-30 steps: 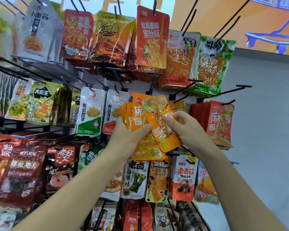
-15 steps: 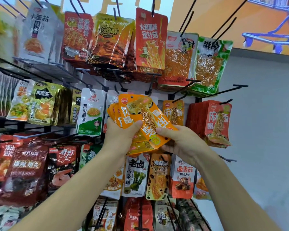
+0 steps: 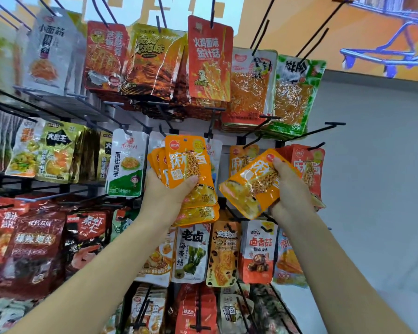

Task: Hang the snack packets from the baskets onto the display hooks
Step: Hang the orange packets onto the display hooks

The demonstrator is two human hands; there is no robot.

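My left hand [image 3: 165,189] grips a fanned stack of orange packets [image 3: 186,165] at the centre of the frame, the thumb pressed across the front one and the fingers curled behind. They are flat, glossy plastic pouches with rounded corners. The front one has a small punched hole near its top edge and a clear window showing pale, stringy strips inside. My right hand [image 3: 288,189], just right of centre, holds a single orange packet [image 3: 249,186] of the same kind — fingers wrapped round its upper end, the pouch tilted so its lower end points down and left, apart from the stack. Behind it, a matching hung packet [image 3: 239,162] dangles from a thin black wire hook [image 3: 258,138], and just right of my right hand sits a thick row of red packets [image 3: 310,165] with similar print. A bare hook [image 3: 336,123] juts out above them, a short crossbar at its tip. Left of the stack hangs a smooth white-and-green pouch [image 3: 128,165]. The upper rows carry larger, crinkled pouches — orange, red and green, some with clear film over shredded strands — and the lower rows carry dark red and cream ones.
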